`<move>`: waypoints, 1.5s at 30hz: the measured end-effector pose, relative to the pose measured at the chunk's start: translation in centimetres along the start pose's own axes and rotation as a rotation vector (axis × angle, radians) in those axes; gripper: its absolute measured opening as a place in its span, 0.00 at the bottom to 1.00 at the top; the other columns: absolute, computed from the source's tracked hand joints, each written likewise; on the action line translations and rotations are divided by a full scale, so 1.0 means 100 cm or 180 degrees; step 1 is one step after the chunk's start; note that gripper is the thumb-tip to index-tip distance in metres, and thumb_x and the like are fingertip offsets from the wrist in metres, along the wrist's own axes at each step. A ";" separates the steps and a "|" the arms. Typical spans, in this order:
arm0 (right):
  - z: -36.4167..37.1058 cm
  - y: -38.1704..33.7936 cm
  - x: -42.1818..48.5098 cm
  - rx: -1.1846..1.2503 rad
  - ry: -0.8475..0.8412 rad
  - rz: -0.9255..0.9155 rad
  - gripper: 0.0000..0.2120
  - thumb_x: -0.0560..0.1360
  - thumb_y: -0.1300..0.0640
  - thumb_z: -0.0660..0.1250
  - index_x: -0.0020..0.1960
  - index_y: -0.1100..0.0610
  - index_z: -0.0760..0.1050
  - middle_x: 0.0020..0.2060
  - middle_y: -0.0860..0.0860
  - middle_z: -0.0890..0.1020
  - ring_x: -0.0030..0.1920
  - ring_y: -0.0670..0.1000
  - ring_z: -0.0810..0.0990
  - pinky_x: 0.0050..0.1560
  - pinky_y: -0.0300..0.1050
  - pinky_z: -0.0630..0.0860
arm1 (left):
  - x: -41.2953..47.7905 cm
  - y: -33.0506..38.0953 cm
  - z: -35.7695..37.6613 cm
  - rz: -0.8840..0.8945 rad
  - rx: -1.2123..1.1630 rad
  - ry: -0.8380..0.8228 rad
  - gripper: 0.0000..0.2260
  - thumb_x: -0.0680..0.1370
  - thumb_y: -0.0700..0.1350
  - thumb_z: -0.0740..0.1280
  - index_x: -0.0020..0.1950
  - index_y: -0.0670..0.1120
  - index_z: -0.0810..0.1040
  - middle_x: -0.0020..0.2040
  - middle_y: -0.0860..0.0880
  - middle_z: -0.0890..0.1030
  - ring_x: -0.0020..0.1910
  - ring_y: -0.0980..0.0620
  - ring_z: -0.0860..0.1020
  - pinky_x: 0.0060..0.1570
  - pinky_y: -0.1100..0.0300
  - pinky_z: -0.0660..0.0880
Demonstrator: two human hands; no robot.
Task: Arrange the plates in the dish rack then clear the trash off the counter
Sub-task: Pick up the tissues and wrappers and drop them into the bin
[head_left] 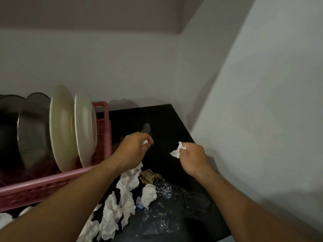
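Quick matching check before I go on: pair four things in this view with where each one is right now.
Things:
1. cream plates
2. brown wad
3. small white tissue
4. clear plastic film

Places:
A. pinched in the right hand
B. spread on the near part of the black counter
C. standing on edge in the pink dish rack
D. on the counter between the two forearms

Pairs: 1-C, 2-D, 3-A, 4-B
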State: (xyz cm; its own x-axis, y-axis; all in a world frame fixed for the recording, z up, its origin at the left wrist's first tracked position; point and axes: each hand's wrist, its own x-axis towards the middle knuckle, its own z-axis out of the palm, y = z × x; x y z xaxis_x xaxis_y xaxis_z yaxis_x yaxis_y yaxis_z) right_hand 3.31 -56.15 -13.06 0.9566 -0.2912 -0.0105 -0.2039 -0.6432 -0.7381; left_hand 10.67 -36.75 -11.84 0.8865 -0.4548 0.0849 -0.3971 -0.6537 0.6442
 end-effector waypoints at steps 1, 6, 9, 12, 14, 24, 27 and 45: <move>0.001 -0.007 -0.006 0.0130 0.0092 0.0030 0.14 0.77 0.62 0.58 0.37 0.59 0.78 0.34 0.51 0.80 0.32 0.46 0.73 0.31 0.40 0.69 | -0.008 -0.002 -0.001 0.0016 0.0072 -0.0062 0.06 0.79 0.43 0.65 0.51 0.52 0.80 0.51 0.55 0.76 0.48 0.58 0.76 0.42 0.71 0.68; 0.016 -0.047 -0.047 0.0179 0.0303 -0.0129 0.22 0.80 0.48 0.56 0.29 0.54 0.68 0.28 0.49 0.74 0.31 0.49 0.72 0.30 0.43 0.65 | -0.048 -0.008 -0.016 0.0136 0.0227 0.0004 0.04 0.74 0.43 0.69 0.46 0.51 0.80 0.49 0.53 0.78 0.45 0.59 0.75 0.39 0.73 0.67; 0.035 -0.068 -0.077 -0.0007 0.0303 -0.0051 0.29 0.81 0.37 0.52 0.29 0.55 0.69 0.26 0.49 0.72 0.28 0.46 0.70 0.30 0.42 0.65 | -0.078 -0.007 -0.036 0.0258 0.0091 0.0134 0.02 0.73 0.47 0.70 0.42 0.51 0.79 0.45 0.53 0.80 0.42 0.57 0.78 0.41 0.63 0.75; 0.055 -0.088 -0.110 -0.0226 0.0378 -0.0010 0.26 0.82 0.42 0.53 0.31 0.55 0.69 0.27 0.49 0.73 0.29 0.47 0.70 0.31 0.43 0.67 | -0.113 -0.012 -0.059 0.0365 -0.0068 0.0348 0.13 0.76 0.53 0.67 0.34 0.49 0.76 0.31 0.51 0.79 0.30 0.55 0.77 0.31 0.60 0.72; 0.067 -0.102 -0.134 -0.0238 0.0417 0.0093 0.19 0.84 0.49 0.54 0.38 0.56 0.73 0.33 0.49 0.76 0.32 0.45 0.74 0.30 0.37 0.68 | -0.134 -0.020 -0.075 0.0467 -0.0054 0.0447 0.20 0.79 0.55 0.63 0.29 0.46 0.72 0.26 0.49 0.74 0.25 0.54 0.73 0.27 0.60 0.67; 0.119 -0.153 -0.238 -0.0069 0.0575 -0.0109 0.15 0.83 0.54 0.59 0.49 0.62 0.79 0.39 0.56 0.82 0.42 0.54 0.80 0.43 0.49 0.76 | -0.239 -0.060 -0.110 0.0493 -0.0036 0.0276 0.24 0.80 0.55 0.62 0.29 0.42 0.71 0.23 0.50 0.68 0.21 0.55 0.64 0.27 0.58 0.62; 0.126 -0.163 -0.269 0.0162 0.0318 0.0034 0.15 0.76 0.44 0.69 0.45 0.57 0.80 0.39 0.48 0.81 0.39 0.43 0.78 0.36 0.36 0.71 | -0.267 -0.066 -0.108 0.0417 -0.0099 0.0345 0.23 0.80 0.54 0.62 0.28 0.44 0.70 0.23 0.51 0.69 0.22 0.56 0.67 0.28 0.57 0.65; 0.181 -0.145 -0.391 0.0289 0.0260 0.0347 0.21 0.83 0.46 0.55 0.40 0.56 0.77 0.35 0.51 0.79 0.35 0.50 0.78 0.44 0.53 0.78 | -0.405 -0.084 -0.091 0.0370 0.0314 -0.0045 0.23 0.81 0.54 0.61 0.27 0.48 0.68 0.24 0.50 0.71 0.23 0.54 0.71 0.27 0.62 0.62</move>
State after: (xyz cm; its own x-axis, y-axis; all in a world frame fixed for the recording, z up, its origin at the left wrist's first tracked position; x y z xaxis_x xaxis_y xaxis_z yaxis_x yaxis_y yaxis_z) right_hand -27.34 -22.62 -14.17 0.9089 -0.4149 -0.0417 -0.2824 -0.5391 -0.7935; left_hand -19.71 -7.35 -13.81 0.8300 -0.5389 0.1435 -0.5189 -0.6521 0.5526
